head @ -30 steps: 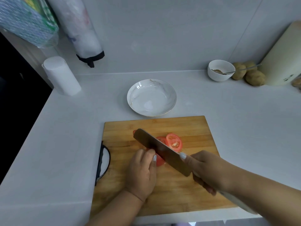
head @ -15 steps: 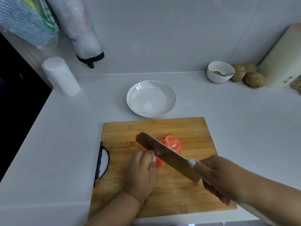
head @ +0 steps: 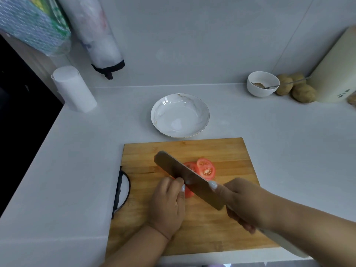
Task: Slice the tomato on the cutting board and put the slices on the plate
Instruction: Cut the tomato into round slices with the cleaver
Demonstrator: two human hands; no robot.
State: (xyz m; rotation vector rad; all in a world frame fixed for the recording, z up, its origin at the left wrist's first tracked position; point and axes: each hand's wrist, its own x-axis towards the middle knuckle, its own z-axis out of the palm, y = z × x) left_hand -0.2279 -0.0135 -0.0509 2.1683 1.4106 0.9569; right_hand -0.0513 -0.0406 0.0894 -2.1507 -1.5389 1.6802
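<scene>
A wooden cutting board [head: 221, 224] lies at the counter's front edge. On it, the uncut part of the tomato [head: 188, 192] sits under my left hand [head: 167, 203], whose curled fingers press it down. Cut red slices [head: 206, 169] lie flat just right of the blade. My right hand [head: 244, 203] grips the handle of a wide knife [head: 185, 176], forefinger on the blade's side. The blade runs diagonally across the tomato, between my left fingers and the slices. A white plate [head: 180, 115] with nothing on it stands just behind the board.
A white paper roll [head: 74, 89] stands at the back left. At the back right are a small white bowl [head: 263, 83] with a spoon, several potatoes [head: 303, 92] and a cream container [head: 337, 70]. A black handle [head: 121, 191] sticks out beside the board's left edge.
The knife has slid back and forth along its own line across the tomato: towards me, then away again. My left hand stays on the tomato.
</scene>
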